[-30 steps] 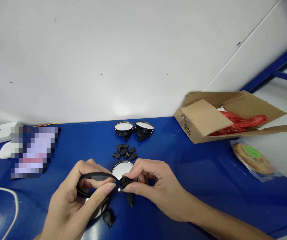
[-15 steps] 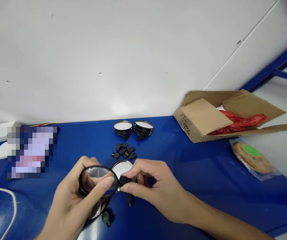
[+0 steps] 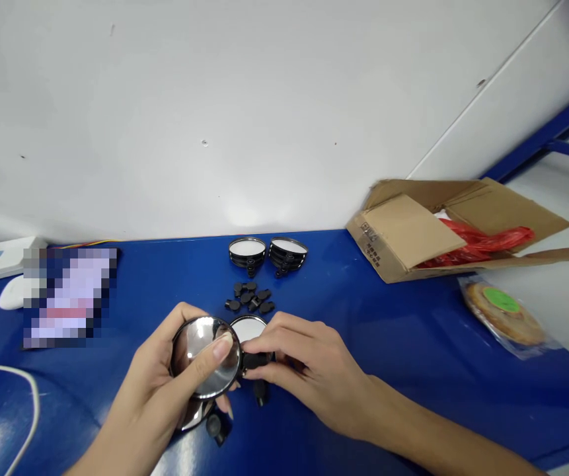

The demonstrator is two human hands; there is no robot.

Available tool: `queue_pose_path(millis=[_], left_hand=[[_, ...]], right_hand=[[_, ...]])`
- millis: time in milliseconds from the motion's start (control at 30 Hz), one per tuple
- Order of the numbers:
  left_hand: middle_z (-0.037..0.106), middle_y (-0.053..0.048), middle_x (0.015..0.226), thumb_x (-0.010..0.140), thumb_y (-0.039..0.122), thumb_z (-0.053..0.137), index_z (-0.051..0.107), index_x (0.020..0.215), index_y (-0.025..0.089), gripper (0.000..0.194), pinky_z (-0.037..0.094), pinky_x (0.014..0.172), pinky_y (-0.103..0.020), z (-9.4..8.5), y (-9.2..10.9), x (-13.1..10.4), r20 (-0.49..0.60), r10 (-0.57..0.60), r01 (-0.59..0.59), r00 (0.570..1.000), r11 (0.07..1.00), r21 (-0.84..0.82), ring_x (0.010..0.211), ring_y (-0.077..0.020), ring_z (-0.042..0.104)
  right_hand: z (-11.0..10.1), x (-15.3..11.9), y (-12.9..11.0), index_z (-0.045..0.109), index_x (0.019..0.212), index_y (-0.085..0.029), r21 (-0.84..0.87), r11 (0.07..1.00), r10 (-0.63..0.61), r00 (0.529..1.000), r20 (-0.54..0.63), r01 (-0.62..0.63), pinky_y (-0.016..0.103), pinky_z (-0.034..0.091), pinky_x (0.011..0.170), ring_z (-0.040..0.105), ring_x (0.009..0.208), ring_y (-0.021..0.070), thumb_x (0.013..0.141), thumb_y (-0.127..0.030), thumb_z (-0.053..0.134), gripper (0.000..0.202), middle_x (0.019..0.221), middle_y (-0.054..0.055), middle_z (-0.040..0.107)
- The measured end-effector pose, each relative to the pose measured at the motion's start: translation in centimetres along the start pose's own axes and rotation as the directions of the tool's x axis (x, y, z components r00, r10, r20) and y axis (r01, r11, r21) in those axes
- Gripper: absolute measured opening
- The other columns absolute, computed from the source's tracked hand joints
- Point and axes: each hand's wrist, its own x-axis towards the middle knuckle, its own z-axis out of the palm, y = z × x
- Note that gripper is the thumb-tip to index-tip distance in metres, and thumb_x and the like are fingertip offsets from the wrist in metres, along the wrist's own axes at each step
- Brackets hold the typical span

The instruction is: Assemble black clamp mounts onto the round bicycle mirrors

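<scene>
A round black-rimmed mirror (image 3: 207, 357) is gripped in my left hand (image 3: 165, 383), the thumb lying across its shiny face. At its right edge, my right hand (image 3: 308, 370) pinches a small black clamp piece (image 3: 255, 360) against the rim. Behind my fingers another round mirror (image 3: 248, 327) lies on the blue table. One more mirror (image 3: 195, 415) shows partly below my left hand. Loose black pieces lie close by, one (image 3: 216, 428) below the held mirror and one (image 3: 260, 392) under my right hand.
Several black pieces (image 3: 250, 297) lie in a group beyond my hands. Two mirror stacks (image 3: 247, 254) (image 3: 288, 254) stand near the white wall. An open cardboard box (image 3: 403, 231) with red plastic and a wrapped disc (image 3: 505, 314) are right; a blurred phone-like item (image 3: 73, 297) and white cable (image 3: 34, 396) are left.
The held mirror has moved slightly right and tilted, so its face shows rounder and brighter. My left fingertips now show below it. The whole view has shifted a little.
</scene>
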Motion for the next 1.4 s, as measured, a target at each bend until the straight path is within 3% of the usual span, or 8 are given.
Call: queue_pose_path(millis=[200, 333, 500, 767, 933, 1067, 1200, 1400], left_hand=[[0.074, 0.003, 0.067, 0.097, 0.064, 0.087, 0.068, 0.1, 0.025, 0.043, 0.059, 0.051, -0.023, 0.4, 0.6, -0.3, 0.03, -0.038, 0.038, 0.999, 0.999, -0.026, 0.05, -0.0148, 0.068], [0.076, 0.004, 0.068, 0.09, 0.061, 0.096, 0.07, 0.125, 0.028, 0.055, 0.06, 0.049, -0.022, -0.2, 0.3, 0.4, 0.019, -0.04, 0.042, 0.999, 0.997, -0.07, 0.047, -0.0142, 0.067], [0.085, -0.002, 0.076, 0.101, 0.049, 0.09, 0.067, 0.135, 0.025, 0.048, 0.066, 0.058, -0.025, -1.5, -0.7, 2.4, 0.163, 0.117, -0.088, 0.98, 0.981, -0.176, 0.053, -0.0186, 0.079], [0.085, -0.004, 0.093, 0.104, 0.051, 0.086, 0.076, 0.148, 0.03, 0.049, 0.068, 0.07, -0.021, -2.7, -1.5, 2.4, 0.056, 0.148, -0.147, 0.987, 0.989, -0.017, 0.08, -0.0202, 0.084], [0.082, -0.001, 0.091, 0.106, 0.051, 0.085, 0.076, 0.152, 0.038, 0.048, 0.069, 0.071, -0.023, -3.1, -1.3, 2.4, 0.073, 0.176, -0.178, 0.982, 0.984, 0.029, 0.083, -0.0216, 0.084], [0.084, -0.002, 0.09, 0.106, 0.052, 0.084, 0.08, 0.15, 0.037, 0.047, 0.068, 0.067, -0.022, -3.2, -0.7, 2.1, 0.124, 0.202, -0.209, 0.972, 0.977, 0.05, 0.073, -0.0192, 0.082], [0.078, 0.0, 0.085, 0.11, 0.048, 0.08, 0.081, 0.151, 0.041, 0.042, 0.064, 0.062, -0.02, -2.9, -1.1, 1.5, 0.229, 0.25, -0.274, 0.941, 0.959, 0.078, 0.068, -0.0157, 0.079], [0.071, 0.001, 0.09, 0.107, 0.051, 0.082, 0.062, 0.169, 0.042, 0.065, 0.067, 0.075, -0.028, -1.4, -1.2, 0.4, 0.176, 0.131, -0.136, 0.976, 0.991, 0.015, 0.075, -0.0172, 0.073]], right_hand=[[-0.6, 0.1, -0.2, 0.084, 0.123, -0.017, -0.032, 0.999, -0.026, 1.0, 0.005, 0.027, 0.023, 0.055, 0.071, 0.064, 0.074, 0.0108, 0.112, -0.029, 0.08, 0.017, 0.1, 0.002, 0.075], [-0.7, -0.2, -0.3, 0.081, 0.127, -0.017, -0.12, 0.992, -0.032, 0.998, -0.058, 0.025, 0.023, 0.052, 0.065, 0.065, 0.074, 0.0104, 0.114, -0.026, 0.077, 0.016, 0.098, 0.002, 0.075], [-0.7, -0.4, 0.3, 0.075, 0.124, -0.02, -0.252, 0.966, -0.103, 0.975, -0.197, 0.052, 0.024, 0.048, 0.059, 0.061, 0.064, 0.0087, 0.11, -0.021, 0.08, 0.015, 0.088, -0.004, 0.07], [-1.9, 0.2, 1.0, 0.071, 0.117, -0.019, -0.408, 0.876, -0.266, 0.963, 0.039, 0.258, 0.03, 0.05, 0.067, 0.078, 0.079, 0.0122, 0.108, -0.035, 0.085, 0.024, 0.099, 0.0, 0.081], [-2.1, 0.2, 0.8, 0.074, 0.117, -0.019, -0.431, 0.856, -0.306, 0.952, 0.02, 0.285, 0.029, 0.051, 0.066, 0.072, 0.077, 0.0121, 0.106, -0.036, 0.089, 0.025, 0.097, 0.0, 0.076], [-1.9, 0.2, 0.3, 0.073, 0.13, -0.018, -0.493, 0.832, -0.341, 0.935, -0.095, 0.253, 0.033, 0.062, 0.087, 0.071, 0.105, 0.0222, 0.095, -0.044, 0.099, 0.051, 0.119, 0.011, 0.07], [-1.9, 0.5, 0.1, 0.06, 0.157, -0.013, -0.493, 0.811, -0.32, 0.944, 0.078, 0.315, 0.043, 0.052, 0.125, 0.058, 0.15, 0.0306, 0.103, -0.057, 0.087, 0.075, 0.156, 0.023, 0.061], [-1.8, 0.6, 0.2, 0.046, 0.169, -0.009, -0.458, 0.8, -0.303, 0.92, 0.25, 0.388, 0.044, 0.048, 0.123, 0.059, 0.152, 0.0315, 0.112, -0.059, 0.074, 0.081, 0.162, 0.022, 0.066]])
